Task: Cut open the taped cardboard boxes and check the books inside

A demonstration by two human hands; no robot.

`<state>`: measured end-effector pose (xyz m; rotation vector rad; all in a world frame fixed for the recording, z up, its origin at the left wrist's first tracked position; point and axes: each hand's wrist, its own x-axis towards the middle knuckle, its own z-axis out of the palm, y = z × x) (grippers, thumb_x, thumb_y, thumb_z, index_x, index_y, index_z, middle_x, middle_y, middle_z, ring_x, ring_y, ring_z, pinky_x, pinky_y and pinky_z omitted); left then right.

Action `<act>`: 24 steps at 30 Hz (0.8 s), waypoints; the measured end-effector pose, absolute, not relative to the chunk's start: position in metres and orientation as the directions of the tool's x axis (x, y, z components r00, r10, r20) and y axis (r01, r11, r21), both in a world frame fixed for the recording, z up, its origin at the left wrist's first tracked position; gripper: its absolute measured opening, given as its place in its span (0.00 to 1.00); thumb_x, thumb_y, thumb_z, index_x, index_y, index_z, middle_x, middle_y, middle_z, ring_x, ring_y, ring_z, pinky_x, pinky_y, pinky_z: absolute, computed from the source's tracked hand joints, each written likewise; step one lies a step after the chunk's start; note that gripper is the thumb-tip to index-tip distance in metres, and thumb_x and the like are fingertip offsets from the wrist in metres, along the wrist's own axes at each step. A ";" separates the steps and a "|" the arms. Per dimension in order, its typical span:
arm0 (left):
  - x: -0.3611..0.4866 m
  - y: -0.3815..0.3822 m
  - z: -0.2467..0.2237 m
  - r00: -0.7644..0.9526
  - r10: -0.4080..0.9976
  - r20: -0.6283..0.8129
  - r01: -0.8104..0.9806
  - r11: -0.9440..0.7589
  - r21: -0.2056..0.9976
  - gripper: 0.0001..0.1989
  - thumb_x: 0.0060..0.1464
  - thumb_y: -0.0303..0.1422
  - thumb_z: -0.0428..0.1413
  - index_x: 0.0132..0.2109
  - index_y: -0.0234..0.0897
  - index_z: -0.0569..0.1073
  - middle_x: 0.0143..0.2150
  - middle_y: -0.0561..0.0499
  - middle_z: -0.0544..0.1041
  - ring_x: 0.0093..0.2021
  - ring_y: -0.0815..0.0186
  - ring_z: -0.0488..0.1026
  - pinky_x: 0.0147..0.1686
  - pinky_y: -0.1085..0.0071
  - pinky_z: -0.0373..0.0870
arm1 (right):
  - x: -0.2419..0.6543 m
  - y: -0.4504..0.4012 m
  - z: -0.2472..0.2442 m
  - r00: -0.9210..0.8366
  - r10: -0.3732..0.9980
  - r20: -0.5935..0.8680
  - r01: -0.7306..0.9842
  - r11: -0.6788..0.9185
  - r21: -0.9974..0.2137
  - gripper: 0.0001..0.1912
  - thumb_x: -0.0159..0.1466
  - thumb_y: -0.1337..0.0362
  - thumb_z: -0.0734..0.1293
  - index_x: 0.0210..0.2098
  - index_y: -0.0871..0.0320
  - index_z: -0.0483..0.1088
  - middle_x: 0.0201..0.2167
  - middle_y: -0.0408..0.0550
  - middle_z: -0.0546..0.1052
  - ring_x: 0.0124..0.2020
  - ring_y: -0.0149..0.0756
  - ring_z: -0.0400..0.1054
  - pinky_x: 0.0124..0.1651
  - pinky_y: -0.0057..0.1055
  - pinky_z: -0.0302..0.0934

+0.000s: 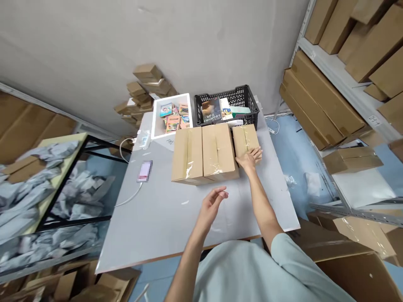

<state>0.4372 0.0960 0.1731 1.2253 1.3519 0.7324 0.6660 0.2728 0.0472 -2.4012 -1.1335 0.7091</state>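
Three taped cardboard boxes stand in a row on the grey-white table (151,222): a left box (188,155), a middle box (219,149) touching it, and a smaller right box (244,137) with a narrow gap beside the middle one. My right hand (250,157) rests on the near part of the small box, fingers spread, holding nothing. Above the table, in front of the middle box, my left hand (214,200) hovers with its fingers bent and apart, nothing between them.
Behind the boxes are a white foam box (189,110) of small colourful packs and a black crate (252,110) with books. A phone (145,171) on a cable lies left. Shelves of cartons (327,96) stand right; a rack with grey parcels (31,201) stands left.
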 end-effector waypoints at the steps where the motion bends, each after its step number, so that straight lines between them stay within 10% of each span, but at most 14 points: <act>1: 0.438 0.096 0.172 0.150 0.937 -0.314 0.259 0.270 0.927 0.27 0.61 0.56 0.66 0.56 0.41 0.84 0.47 0.41 0.87 0.55 0.51 0.85 0.60 0.58 0.80 | 0.666 0.278 0.048 0.547 0.787 -0.286 0.594 -0.605 -0.531 0.71 0.60 0.51 0.82 0.85 0.80 0.44 0.86 0.87 0.28 0.88 0.82 0.21 0.82 0.80 0.34; 17: 0.473 0.094 0.099 0.193 0.919 -0.344 0.248 0.293 0.923 0.31 0.55 0.55 0.70 0.56 0.38 0.84 0.60 0.36 0.86 0.59 0.45 0.85 0.68 0.47 0.77 | 0.647 0.155 0.016 0.566 0.824 -0.028 0.607 -0.439 -0.663 0.67 0.60 0.56 0.82 0.86 0.68 0.46 0.88 0.79 0.37 0.87 0.79 0.35 0.79 0.67 0.57; 24: 0.482 0.086 0.064 0.073 0.895 -0.440 0.272 0.406 0.872 0.29 0.67 0.43 0.62 0.71 0.37 0.74 0.79 0.30 0.71 0.74 0.44 0.76 0.73 0.47 0.73 | 0.672 0.027 -0.039 0.663 0.733 -0.153 0.337 -0.474 -0.813 0.45 0.76 0.48 0.63 0.82 0.74 0.56 0.84 0.80 0.56 0.87 0.67 0.49 0.84 0.62 0.51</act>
